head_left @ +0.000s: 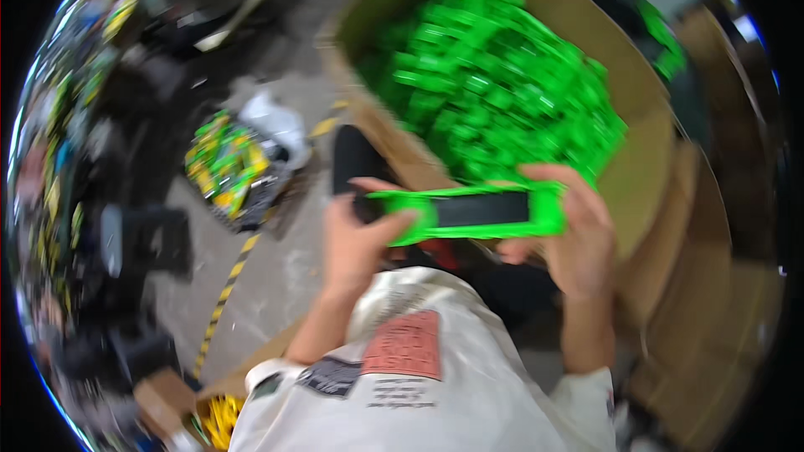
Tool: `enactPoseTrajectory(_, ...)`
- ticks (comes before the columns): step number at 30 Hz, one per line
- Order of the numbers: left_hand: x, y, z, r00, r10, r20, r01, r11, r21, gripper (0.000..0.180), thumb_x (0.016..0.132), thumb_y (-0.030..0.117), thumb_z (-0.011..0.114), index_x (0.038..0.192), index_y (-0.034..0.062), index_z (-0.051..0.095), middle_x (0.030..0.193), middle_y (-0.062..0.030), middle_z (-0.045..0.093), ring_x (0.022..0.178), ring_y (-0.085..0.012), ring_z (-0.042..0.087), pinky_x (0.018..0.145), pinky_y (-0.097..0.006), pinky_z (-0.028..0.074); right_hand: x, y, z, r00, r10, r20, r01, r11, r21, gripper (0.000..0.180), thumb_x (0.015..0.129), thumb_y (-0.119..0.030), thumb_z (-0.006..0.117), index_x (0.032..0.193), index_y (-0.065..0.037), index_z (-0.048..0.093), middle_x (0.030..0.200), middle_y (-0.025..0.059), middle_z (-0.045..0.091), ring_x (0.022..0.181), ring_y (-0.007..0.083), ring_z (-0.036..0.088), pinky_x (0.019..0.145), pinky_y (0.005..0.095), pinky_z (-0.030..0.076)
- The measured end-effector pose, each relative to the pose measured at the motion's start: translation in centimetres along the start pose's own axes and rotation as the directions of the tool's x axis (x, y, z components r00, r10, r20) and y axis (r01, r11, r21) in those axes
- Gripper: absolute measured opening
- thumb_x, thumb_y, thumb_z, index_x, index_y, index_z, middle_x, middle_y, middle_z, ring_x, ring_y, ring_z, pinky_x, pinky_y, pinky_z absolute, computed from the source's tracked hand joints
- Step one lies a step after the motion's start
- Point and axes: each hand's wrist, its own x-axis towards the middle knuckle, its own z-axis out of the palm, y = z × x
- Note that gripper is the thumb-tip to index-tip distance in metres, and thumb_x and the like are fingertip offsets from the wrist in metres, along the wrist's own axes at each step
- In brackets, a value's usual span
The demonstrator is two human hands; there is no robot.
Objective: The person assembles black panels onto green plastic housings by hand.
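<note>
Between my two hands is a long bright green plastic part with a dark rectangular area in its middle; I cannot make out its exact kind. My left hand grips its left end, thumb on top. At its right end my right hand has its fingers wrapped round the edge. The part is held level in front of my white shirt. Just beyond it stands a big cardboard box, heaped with many similar green plastic parts. Motion blurs the picture somewhat.
On the floor to the left lies a dark container with yellow and green pieces, a white bag beside it. Yellow-black tape marks the floor. A small box of yellow parts is at lower left. More cardboard stands at right.
</note>
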Motion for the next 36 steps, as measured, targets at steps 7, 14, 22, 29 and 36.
enactPoseTrajectory(7,-0.3,0.8,0.6,0.986,0.152,0.072,-0.143,0.984,-0.109,0.027,0.075,0.011,0.064,0.094,0.0048,0.046,0.069,-0.0048,0.052,0.045,-0.0094,0.044,0.035,-0.021,0.036,-2.2,-0.5,0.6,0.999,-0.047,-0.013,0.047,0.999,0.023,0.046,0.1,-0.032,0.039,0.126,0.005,0.047,0.097,0.0162,0.066,0.077,0.0221,0.068,0.069,0.0325,0.057)
enactPoseTrajectory(14,-0.7,0.2,1.4,0.985,0.162,0.058,-0.144,0.961,-0.235,0.028,0.071,0.004,0.068,0.09,0.0005,0.048,0.069,-0.0096,0.056,0.044,-0.0141,0.052,0.036,-0.023,0.041,-3.1,-0.1,-0.3,0.992,-0.12,-0.025,0.119,0.991,-0.06,0.041,0.101,-0.027,0.04,0.123,0.006,0.05,0.088,0.0124,0.067,0.071,0.0158,0.066,0.067,0.0286,0.056)
enactPoseTrajectory(22,0.6,-1.1,1.3,0.989,0.15,-0.01,-0.15,0.989,0.003,0.025,0.072,0.001,0.074,0.087,0.0011,0.054,0.07,-0.0059,0.06,0.048,-0.0101,0.055,0.04,-0.021,0.043,-2.3,-1.0,-1.5,0.982,0.008,-0.187,-0.089,0.9,-0.427,0.023,0.087,-0.007,0.063,0.107,0.005,0.059,0.075,0.0068,0.065,0.057,0.0095,0.061,0.049,0.0211,0.051)
enactPoseTrajectory(29,1.5,-2.8,3.2,0.976,0.215,-0.023,-0.179,0.862,0.475,0.027,0.07,0.007,0.081,0.084,0.0021,0.058,0.063,0.0019,0.055,0.046,-0.0039,0.047,0.04,-0.018,0.036,-0.4,3.7,-3.4,0.931,-0.094,-0.352,-0.193,0.691,-0.696,0.017,0.08,-0.007,0.072,0.091,-0.004,0.06,0.068,-0.0023,0.058,0.051,0.0026,0.05,0.043,0.0207,0.039)
enactPoseTrajectory(36,3.0,-4.8,4.0,0.941,0.338,-0.016,-0.229,0.67,0.706,0.034,0.068,0.019,0.085,0.075,0.0022,0.056,0.059,0.005,0.05,0.048,-0.0021,0.04,0.042,-0.019,0.031,0.2,5.0,-3.3,0.893,-0.35,-0.282,-0.095,0.468,-0.879,0.012,0.078,0.0,0.065,0.087,0.0,0.057,0.053,0.0156,0.053,0.044,0.0248,0.052,0.045,0.0357,0.037)
